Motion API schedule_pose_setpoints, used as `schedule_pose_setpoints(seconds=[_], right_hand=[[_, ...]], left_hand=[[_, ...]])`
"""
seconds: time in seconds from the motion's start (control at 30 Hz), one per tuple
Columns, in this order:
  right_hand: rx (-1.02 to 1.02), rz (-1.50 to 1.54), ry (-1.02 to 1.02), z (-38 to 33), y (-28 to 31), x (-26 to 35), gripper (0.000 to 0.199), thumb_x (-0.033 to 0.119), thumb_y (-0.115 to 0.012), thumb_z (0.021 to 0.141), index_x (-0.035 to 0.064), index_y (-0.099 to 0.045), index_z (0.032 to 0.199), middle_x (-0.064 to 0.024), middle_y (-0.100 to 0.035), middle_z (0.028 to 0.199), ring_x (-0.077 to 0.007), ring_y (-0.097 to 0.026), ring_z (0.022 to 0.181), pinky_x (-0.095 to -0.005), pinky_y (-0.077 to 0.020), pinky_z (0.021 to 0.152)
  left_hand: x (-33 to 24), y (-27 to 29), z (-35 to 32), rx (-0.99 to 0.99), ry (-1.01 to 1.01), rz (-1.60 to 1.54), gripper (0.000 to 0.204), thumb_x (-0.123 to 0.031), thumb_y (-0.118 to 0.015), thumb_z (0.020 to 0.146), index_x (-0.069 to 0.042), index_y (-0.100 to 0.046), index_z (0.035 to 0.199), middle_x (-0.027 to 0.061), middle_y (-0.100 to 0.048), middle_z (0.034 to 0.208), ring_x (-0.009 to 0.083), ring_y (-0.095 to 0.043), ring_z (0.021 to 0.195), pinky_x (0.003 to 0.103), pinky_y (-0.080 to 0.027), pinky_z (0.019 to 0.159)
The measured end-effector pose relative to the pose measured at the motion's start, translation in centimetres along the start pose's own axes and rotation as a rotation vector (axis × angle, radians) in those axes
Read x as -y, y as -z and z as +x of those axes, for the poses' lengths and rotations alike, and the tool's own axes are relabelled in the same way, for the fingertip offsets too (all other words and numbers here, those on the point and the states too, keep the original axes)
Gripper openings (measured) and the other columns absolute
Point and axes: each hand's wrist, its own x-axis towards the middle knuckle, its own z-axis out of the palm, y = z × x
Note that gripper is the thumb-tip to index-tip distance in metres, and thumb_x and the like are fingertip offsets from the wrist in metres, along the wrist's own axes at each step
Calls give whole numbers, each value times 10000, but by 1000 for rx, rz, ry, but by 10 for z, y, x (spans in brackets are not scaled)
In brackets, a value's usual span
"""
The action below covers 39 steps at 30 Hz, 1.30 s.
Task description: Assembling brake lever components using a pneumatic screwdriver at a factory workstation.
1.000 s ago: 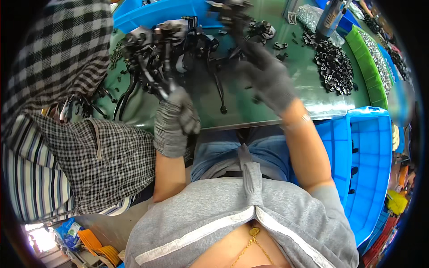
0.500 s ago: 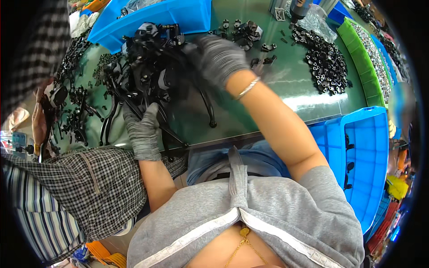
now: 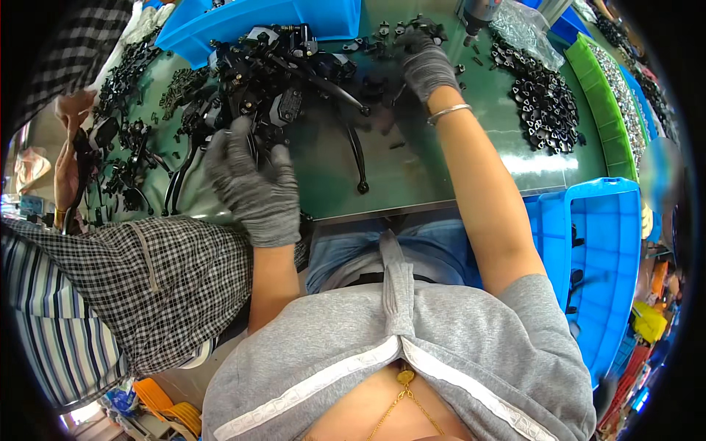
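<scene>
The gloved left hand closes its fingers on a black lever assembly at the near edge of the tangled pile of black levers on the green table, while the gloved right hand reaches far, fingers curled over small black parts, though I can't tell if it grips one. Plenty looks left: the heap of black brackets on the right seems untouched, and few pieces lie in the near-right blue bin. A clear plastic bag sits far right beside a green tray, with a blue bin far left; no labels show.
</scene>
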Motion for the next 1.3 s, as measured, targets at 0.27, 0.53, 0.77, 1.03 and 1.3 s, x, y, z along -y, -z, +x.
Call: schedule_pose_setpoints(seconds=[0.27,0.53,0.77,1.03,1.3], right_hand=[[65,287,419,-58,20,71,275,109,-658,912,105,-679,1186,-98,-710,1110,-207,-682,1005,-337,-538,905],[171,72,825,-73,-43,191,322,230,-630,939,196,-655,1259,-88,-721,1091,-302,-683,1024,-412,-536,927],[244,221,824,-78,-28,153,326,333,-596,964,190,-675,1247,-129,-679,1166,-290,-652,1114,-424,-501,993],[158,-540,590,-58,-6,20,645,499,-672,853,147,-558,1381,-125,-450,1504,-298,-414,1400,-424,-321,1173],[146,-465,805,-35,-62,61,777,632,-642,836,250,-450,1484,-135,-447,1502,-371,-351,1435,-484,-267,1196]], left_hand=[[-35,-43,-34,560,-471,18,516,-293,-748,781,-148,-624,1260,137,-539,1343,372,-432,1330,510,-382,1102],[-38,-56,-41,406,-208,129,505,-228,-651,858,32,-547,1279,251,-568,1285,447,-536,1186,512,-428,1033],[-26,-77,-24,439,16,-43,343,-74,-580,873,22,-581,1203,235,-606,1187,378,-572,1092,443,-457,988],[-32,-60,-28,159,76,-376,173,113,-529,832,-22,-624,885,58,-581,906,167,-574,813,290,-477,774],[-39,-56,-30,77,44,-415,153,65,-556,788,-44,-625,870,115,-592,900,286,-576,890,401,-476,815]])
